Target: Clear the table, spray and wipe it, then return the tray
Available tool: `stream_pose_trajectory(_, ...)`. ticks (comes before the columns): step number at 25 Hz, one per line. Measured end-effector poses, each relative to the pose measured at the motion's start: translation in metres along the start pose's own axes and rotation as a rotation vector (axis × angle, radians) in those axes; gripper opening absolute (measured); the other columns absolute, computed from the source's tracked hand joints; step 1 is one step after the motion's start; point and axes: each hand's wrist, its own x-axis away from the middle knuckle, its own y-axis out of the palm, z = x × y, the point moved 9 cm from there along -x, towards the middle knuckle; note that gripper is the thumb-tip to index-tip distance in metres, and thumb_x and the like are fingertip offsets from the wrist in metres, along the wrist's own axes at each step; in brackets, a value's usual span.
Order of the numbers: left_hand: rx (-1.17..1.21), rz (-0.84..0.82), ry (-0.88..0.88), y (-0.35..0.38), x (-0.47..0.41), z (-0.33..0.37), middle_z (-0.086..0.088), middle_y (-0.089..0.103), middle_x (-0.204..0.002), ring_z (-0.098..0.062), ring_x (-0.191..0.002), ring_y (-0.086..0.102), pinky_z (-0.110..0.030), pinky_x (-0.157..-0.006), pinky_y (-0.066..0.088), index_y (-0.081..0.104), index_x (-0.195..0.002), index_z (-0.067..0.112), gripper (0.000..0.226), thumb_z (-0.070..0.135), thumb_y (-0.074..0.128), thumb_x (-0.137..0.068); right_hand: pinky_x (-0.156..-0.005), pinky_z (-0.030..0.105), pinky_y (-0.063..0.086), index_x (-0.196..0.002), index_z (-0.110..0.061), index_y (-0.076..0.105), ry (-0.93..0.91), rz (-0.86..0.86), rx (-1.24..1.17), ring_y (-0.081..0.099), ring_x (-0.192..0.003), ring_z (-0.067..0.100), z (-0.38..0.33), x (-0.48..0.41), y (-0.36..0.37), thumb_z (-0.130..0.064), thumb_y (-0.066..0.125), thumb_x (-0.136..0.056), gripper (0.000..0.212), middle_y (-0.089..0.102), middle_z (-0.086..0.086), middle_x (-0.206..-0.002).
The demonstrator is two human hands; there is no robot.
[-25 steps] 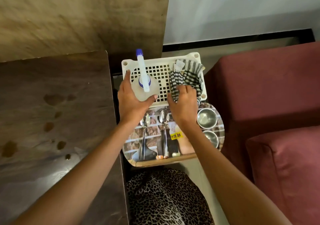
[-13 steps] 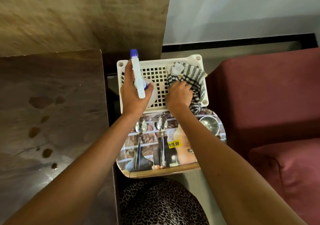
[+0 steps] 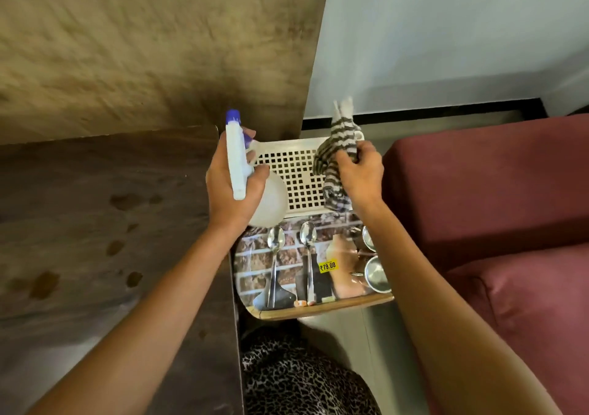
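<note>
My left hand (image 3: pixel 228 185) grips a white spray bottle (image 3: pixel 251 188) with a blue nozzle tip, held above the left end of a white perforated basket (image 3: pixel 298 175). My right hand (image 3: pixel 360 172) holds a bunched striped cloth (image 3: pixel 336 159), lifted over the basket's right end. Below the basket sits a printed tray (image 3: pixel 287 255) carrying two spoons (image 3: pixel 274 255) and steel bowls (image 3: pixel 376 272), partly hidden by my right forearm. The dark wooden table (image 3: pixel 95 223) at left shows several brown stains.
Maroon sofa cushions (image 3: pixel 494 207) fill the right side. A wood-panelled wall stands behind the table, and a pale wall with a dark skirting behind the basket. Leopard-print clothing (image 3: pixel 302 382) shows at the bottom, between table edge and sofa.
Both hands rose from the basket: the left lifted the spray bottle up, the right gathered the striped cloth and raised it clear of the basket floor.
</note>
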Motion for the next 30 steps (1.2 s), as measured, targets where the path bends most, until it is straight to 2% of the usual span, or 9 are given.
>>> stream_pose_trajectory(2,0.023,0.009,-0.023,-0.025,0.015,0.008,0.023,0.058,-0.109,-0.008,-0.108,0.058,-0.018,-0.091,0.045,0.053,-0.110,0.030,0.050,-0.001,0.056,-0.071,-0.077,0.039,0.055,-0.106,0.001,0.059,0.258,-0.078,-0.511,0.064,-0.078,0.025,0.001,0.032,0.013,-0.010,0.053,-0.079,0.030,0.065,0.011,-0.086)
stream_pose_trajectory(4,-0.004,0.035,-0.068,-0.054,0.030,0.006,0.012,0.062,-0.108,0.004,-0.101,0.058,-0.008,-0.083,0.043,0.058,-0.112,0.017,0.047,-0.005,0.054,-0.071,-0.074,0.039,0.055,-0.100,0.003,0.061,0.466,-0.251,-0.923,0.065,-0.074,0.028,-0.005,0.070,0.038,-0.013,0.046,-0.075,0.033,0.067,0.015,-0.083)
stream_pose_trajectory(7,-0.127,0.038,-0.101,-0.107,0.057,-0.003,0.011,0.062,-0.092,0.012,-0.081,0.057,0.000,-0.068,0.039,0.062,-0.102,0.013,0.037,-0.002,0.054,-0.069,-0.072,0.037,0.057,-0.100,-0.004,0.061,0.451,-0.336,-1.153,0.069,-0.079,0.026,-0.015,0.119,0.060,-0.021,0.048,-0.089,0.023,0.070,0.013,-0.087)
stream_pose_trajectory(10,-0.208,-0.008,-0.183,-0.167,0.074,-0.021,0.004,0.063,-0.096,0.001,-0.076,0.060,-0.006,-0.061,0.042,0.064,-0.104,0.012,0.036,-0.006,0.058,-0.074,-0.083,0.046,0.055,-0.122,0.000,0.053,0.436,-0.234,-0.963,0.066,-0.097,0.032,0.000,0.166,0.095,-0.009,0.066,-0.082,0.043,0.064,0.021,-0.114)
stream_pose_trajectory(13,-0.285,-0.090,-0.270,-0.212,0.081,-0.038,0.002,0.063,-0.092,-0.014,-0.074,0.059,-0.022,-0.063,0.045,0.065,-0.101,0.014,0.035,-0.008,0.057,-0.075,-0.062,0.037,0.057,-0.117,0.004,0.049,0.499,-0.067,-0.748,0.066,-0.076,0.029,0.014,0.217,0.126,0.001,0.058,-0.083,0.036,0.065,0.022,-0.096)
stream_pose_trajectory(15,-0.325,-0.153,-0.313,-0.232,0.081,-0.046,0.004,0.063,-0.087,-0.017,-0.075,0.060,-0.025,-0.064,0.046,0.064,-0.095,0.016,0.031,-0.007,0.057,-0.075,-0.061,0.034,0.055,-0.103,-0.005,0.049,0.505,-0.006,-0.712,0.062,-0.073,0.023,0.015,0.247,0.141,0.001,0.053,-0.088,0.017,0.061,0.014,-0.088)
stream_pose_trajectory(17,-0.347,-0.197,-0.383,-0.248,0.082,-0.055,0.002,0.062,-0.087,-0.014,-0.073,0.058,-0.023,-0.061,0.047,0.063,-0.091,0.017,0.028,-0.006,0.056,-0.077,-0.060,0.032,0.054,-0.104,-0.008,0.047,0.512,0.030,-0.701,0.062,-0.075,0.022,0.015,0.274,0.154,0.001,0.050,-0.088,0.018,0.061,0.012,-0.089)
stream_pose_trajectory(22,-0.381,-0.246,-0.500,-0.265,0.079,-0.080,-0.007,0.064,-0.101,-0.017,-0.073,0.058,-0.016,-0.049,0.041,0.063,-0.104,0.009,0.023,0.004,0.059,-0.081,-0.080,0.043,0.054,-0.101,-0.011,0.046,0.499,0.095,-0.601,0.062,-0.090,0.028,0.026,0.303,0.162,0.001,0.050,-0.088,0.018,0.060,0.012,-0.093)
stream_pose_trajectory(30,-0.496,-0.251,-0.538,-0.279,0.070,-0.105,-0.009,0.058,-0.104,-0.020,-0.079,0.055,-0.021,-0.055,0.043,0.055,-0.110,0.004,0.027,0.012,0.061,-0.085,-0.080,0.043,0.055,-0.092,-0.015,0.049,0.431,0.132,-0.543,0.063,-0.084,0.026,0.028,0.311,0.178,0.002,0.049,-0.088,0.018,0.062,0.011,-0.090)
